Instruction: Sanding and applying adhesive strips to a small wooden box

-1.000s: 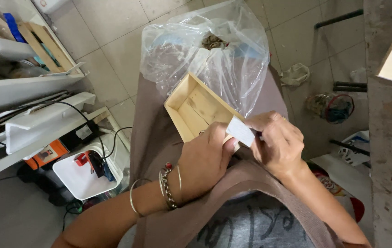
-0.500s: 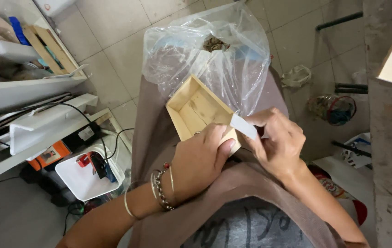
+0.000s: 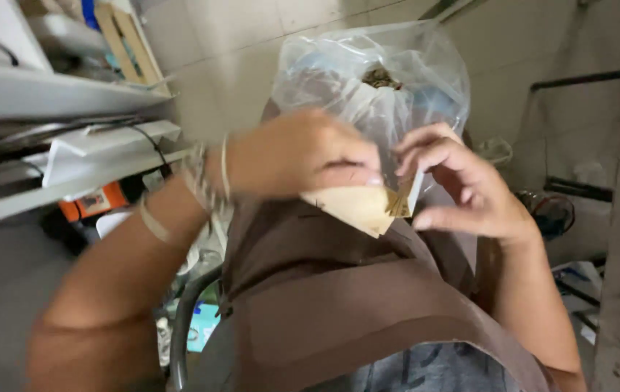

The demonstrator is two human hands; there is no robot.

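Looks like a small home workshop. Pale tiled floor (image 3: 252,43) below, grey shelves (image 3: 56,94) at the left crowded with black cables (image 3: 146,141), an orange tool (image 3: 96,202) and wooden frames (image 3: 130,45) leaning at the back. A brown apron (image 3: 339,305) over the lap, a plastic bag (image 3: 368,80) resting on it, clutter along the right wall.

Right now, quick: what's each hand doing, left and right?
Left hand: closed over the small pale wooden box, gripping it.
Right hand: fingers curled at the box's edge, touching it; what it pinches cannot be told.
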